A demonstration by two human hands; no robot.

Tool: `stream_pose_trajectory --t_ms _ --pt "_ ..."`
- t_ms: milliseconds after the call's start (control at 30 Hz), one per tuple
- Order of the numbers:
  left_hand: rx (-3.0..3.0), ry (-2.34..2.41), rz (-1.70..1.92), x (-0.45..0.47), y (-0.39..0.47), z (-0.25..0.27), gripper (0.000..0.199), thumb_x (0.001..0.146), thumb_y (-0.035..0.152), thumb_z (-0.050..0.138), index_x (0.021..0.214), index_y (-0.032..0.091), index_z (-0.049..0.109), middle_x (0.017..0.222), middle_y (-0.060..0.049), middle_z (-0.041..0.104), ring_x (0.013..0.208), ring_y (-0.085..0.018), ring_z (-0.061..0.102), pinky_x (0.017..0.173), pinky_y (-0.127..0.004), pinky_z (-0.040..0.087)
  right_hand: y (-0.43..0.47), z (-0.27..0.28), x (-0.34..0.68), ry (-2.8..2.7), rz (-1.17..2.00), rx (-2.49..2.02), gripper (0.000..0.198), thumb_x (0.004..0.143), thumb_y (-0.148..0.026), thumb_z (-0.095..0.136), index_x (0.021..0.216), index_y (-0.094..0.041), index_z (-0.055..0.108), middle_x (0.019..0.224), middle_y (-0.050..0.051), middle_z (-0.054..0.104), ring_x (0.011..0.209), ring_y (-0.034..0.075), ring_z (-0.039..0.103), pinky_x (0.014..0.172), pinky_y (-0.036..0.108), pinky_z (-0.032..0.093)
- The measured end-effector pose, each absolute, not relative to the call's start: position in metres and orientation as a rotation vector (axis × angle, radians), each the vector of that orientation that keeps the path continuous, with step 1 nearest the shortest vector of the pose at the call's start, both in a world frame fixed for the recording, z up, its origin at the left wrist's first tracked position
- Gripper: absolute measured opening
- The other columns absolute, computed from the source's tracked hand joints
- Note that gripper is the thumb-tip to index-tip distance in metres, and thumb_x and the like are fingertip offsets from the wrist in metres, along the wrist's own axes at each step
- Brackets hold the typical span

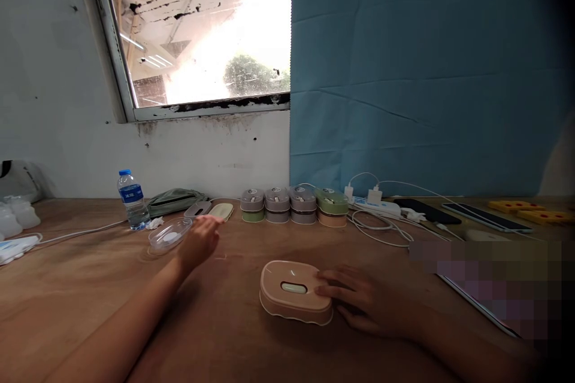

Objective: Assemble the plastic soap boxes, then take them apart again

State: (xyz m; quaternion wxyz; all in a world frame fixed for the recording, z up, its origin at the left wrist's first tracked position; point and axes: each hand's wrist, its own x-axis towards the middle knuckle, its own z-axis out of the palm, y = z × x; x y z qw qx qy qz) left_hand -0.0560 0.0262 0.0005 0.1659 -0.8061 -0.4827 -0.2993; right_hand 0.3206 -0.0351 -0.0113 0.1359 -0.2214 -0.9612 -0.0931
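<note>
A peach-coloured oval box (275,275) with a pale insert in the slot of its top is in front of me at the centre. My right hand (359,299) lies against its right end, spread fingers touching the top and the thumb low at the side. Farther off to the left, my left hand (203,240) is stretched out with loosely bent fingers and nothing visible in them. Its fingertips are near a cream oval piece (221,211) and a grey oval piece (197,209). Left of that hand sits a clear plastic tray (171,233).
Several two-tone oval boxes (277,206) line the wall. A water bottle (133,200) and green pouch (177,201) stand left. On the right are a power strip (375,206), looping white cables (381,228), phones (426,211) and yellow blocks (543,215).
</note>
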Motion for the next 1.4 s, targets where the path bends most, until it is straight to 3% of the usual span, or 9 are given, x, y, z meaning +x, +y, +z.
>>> stream_pose_trajectory --t_ms 100,267,433,733,833,967,1200,1300,1400 --pt "-1.923 -1.899 -0.420 -0.086 0.037 0.007 0.048 0.069 0.006 0.040 0.116 0.013 0.042 0.119 -0.015 0.049 0.115 -0.026 0.040 0.096 -0.038 0.027 -0.035 -0.011 0.320 -2.789 -0.255 -0.653 0.038 0.081 -0.015 0.043 0.119 -0.022 0.047 0.122 0.010 0.050 0.108 0.021 0.048 0.089 0.036 0.042" --pt "-1.773 -2.256 -0.114 -0.110 0.040 0.008 0.041 0.066 0.003 0.043 0.106 0.007 0.048 0.094 -0.021 0.062 0.092 -0.032 0.057 0.077 -0.042 0.038 -0.034 -0.013 0.321 -2.784 -0.224 -0.667 0.038 0.082 -0.016 0.042 0.119 -0.023 0.047 0.123 0.009 0.049 0.108 0.020 0.048 0.090 0.036 0.041" --pt "-1.770 -2.311 -0.081 -0.111 0.039 0.013 0.041 0.070 0.001 0.036 0.109 0.014 0.045 0.097 -0.018 0.063 0.089 -0.029 0.060 0.073 -0.038 0.039 -0.033 -0.015 0.322 -2.780 -0.216 -0.666 0.038 0.082 -0.016 0.042 0.120 -0.023 0.046 0.122 0.009 0.049 0.109 0.020 0.047 0.090 0.035 0.041" --pt "-1.832 -2.104 -0.279 -0.108 0.042 0.015 0.033 0.076 0.009 0.036 0.109 0.014 0.043 0.096 -0.014 0.062 0.096 -0.028 0.055 0.081 -0.038 0.035 -0.035 -0.013 0.321 -2.751 -0.199 -0.654 0.039 0.081 -0.016 0.043 0.118 -0.023 0.049 0.121 0.010 0.051 0.105 0.020 0.050 0.088 0.035 0.041" --pt "-1.876 -1.945 -0.782 -0.094 0.039 0.020 0.028 0.081 0.018 0.037 0.109 0.017 0.038 0.098 -0.010 0.060 0.090 -0.022 0.055 0.081 -0.036 0.036 -0.036 -0.012 0.320 -2.743 -0.173 -0.653 0.040 0.080 -0.015 0.043 0.118 -0.024 0.049 0.121 0.009 0.051 0.106 0.020 0.050 0.088 0.035 0.042" --pt "-2.140 -1.675 -1.906 -0.063 0.030 0.029 0.030 0.075 0.032 0.052 0.099 0.020 0.039 0.084 -0.002 0.059 0.064 -0.012 0.054 0.060 -0.024 0.041 -0.036 -0.013 0.321 -2.749 -0.134 -0.668 0.041 0.079 -0.014 0.043 0.119 -0.023 0.047 0.124 0.008 0.048 0.111 0.018 0.047 0.089 0.032 0.042" --pt "-2.234 -1.176 -3.357 -0.007 0.005 0.045 0.038 0.062 0.026 0.070 0.089 0.019 0.045 0.073 0.003 0.060 0.049 -0.003 0.046 0.052 -0.017 0.039 -0.035 -0.013 0.320 -2.703 -0.470 -0.619 0.042 0.078 -0.013 0.043 0.119 -0.023 0.046 0.119 0.010 0.052 0.104 0.022 0.052 0.085 0.040 0.043" --pt "-2.174 -1.125 -3.678 0.015 -0.007 0.045 0.032 0.065 0.027 0.069 0.088 0.019 0.048 0.069 0.005 0.057 0.045 -0.003 0.045 0.048 -0.017 0.039 -0.043 -0.006 0.308 -2.534 -0.482 -0.713 0.040 0.076 -0.013 0.044 0.115 -0.022 0.048 0.114 0.010 0.055 0.100 0.022 0.053 0.083 0.039 0.044" --pt "-2.149 -1.280 -3.758 0.032 -0.018 0.035 0.027 0.069 0.029 0.065 0.088 0.018 0.050 0.071 0.004 0.058 0.045 -0.003 0.047 0.048 -0.018 0.042 -0.054 0.001 0.293 -2.426 -0.401 -0.772 0.040 0.073 -0.015 0.047 0.113 -0.021 0.047 0.114 0.010 0.054 0.100 0.022 0.052 0.081 0.037 0.045"
